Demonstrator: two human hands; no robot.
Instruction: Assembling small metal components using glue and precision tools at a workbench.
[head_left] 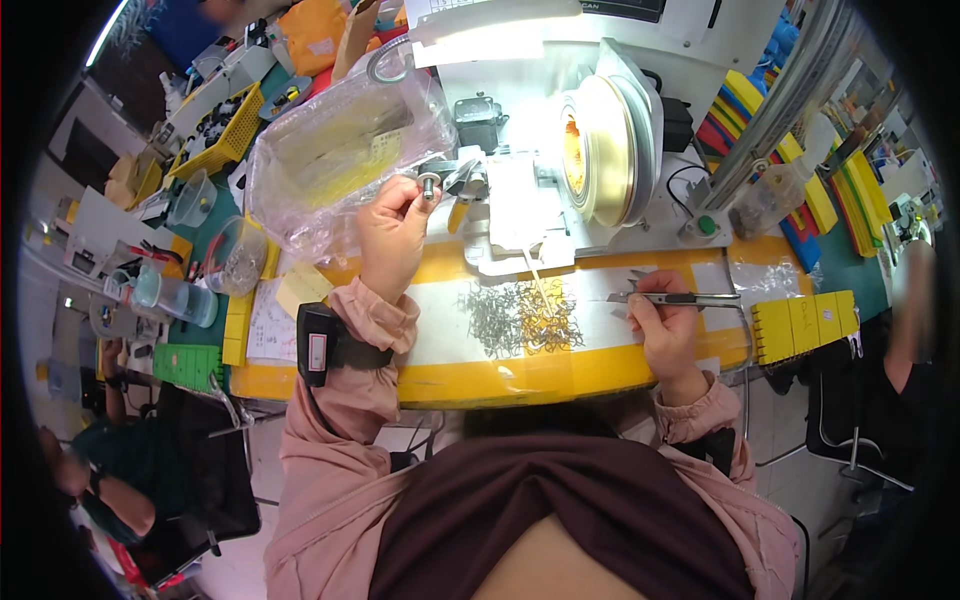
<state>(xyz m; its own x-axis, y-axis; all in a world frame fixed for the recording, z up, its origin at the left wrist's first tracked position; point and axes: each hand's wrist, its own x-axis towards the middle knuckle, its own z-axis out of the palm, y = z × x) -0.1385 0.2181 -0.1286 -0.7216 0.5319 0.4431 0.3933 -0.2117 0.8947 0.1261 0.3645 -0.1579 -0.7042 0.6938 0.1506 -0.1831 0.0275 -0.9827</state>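
Pinching a small metal cylinder (429,187) between thumb and fingertips, the left grip (391,235) is raised above the bench (450,388), its fingers together on the piece. The cylinder stands roughly upright at the top of this grip, just in front of the metal fittings (470,172) of a white machine (515,215). Clamped on a slim metal tool (700,299), the right grip (668,325) is low over the bench, well apart from the left one; the tool lies nearly level, sticking out past the grip on both sides.

Between the two grips, and nearer the body than the cylinder, a loose scatter of small bent metal pieces (495,318) covers white paper on the bench. A thin pale stick (537,275) slants down toward that scatter from the machine. Beyond the left grip and to its left sits a tray (335,155) wrapped in clear plastic. Up and to the left of the right grip stands a pale round wheel (605,150), while a small box with a green button (706,225) is beyond that grip. To the right grip's right, a yellow ridged block (805,328) lies at the bench edge.
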